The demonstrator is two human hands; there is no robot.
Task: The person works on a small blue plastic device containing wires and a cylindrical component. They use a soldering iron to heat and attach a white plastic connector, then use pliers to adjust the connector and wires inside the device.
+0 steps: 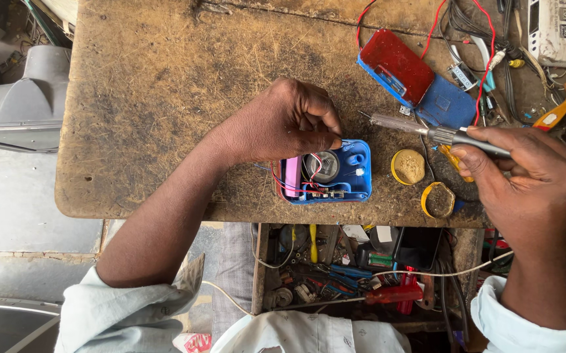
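My left hand (282,124) rests on an opened small blue device (325,173) on the worn wooden bench, fingertips pinching at its top edge. Inside the blue shell show a round speaker, a pink battery cell and thin red and black wires. My right hand (530,175) grips a soldering iron (420,127) like a pen. Its tip points left and hovers just above and to the right of the blue device, not touching it.
A red-and-blue device shell (404,72) with wires lies at the back. Two yellow-rimmed tins (408,167) (438,199) sit beside my right hand. An orange-handled tool (564,104) and tangled cables lie at right. An open drawer of tools (355,268) sits below the bench (165,98).
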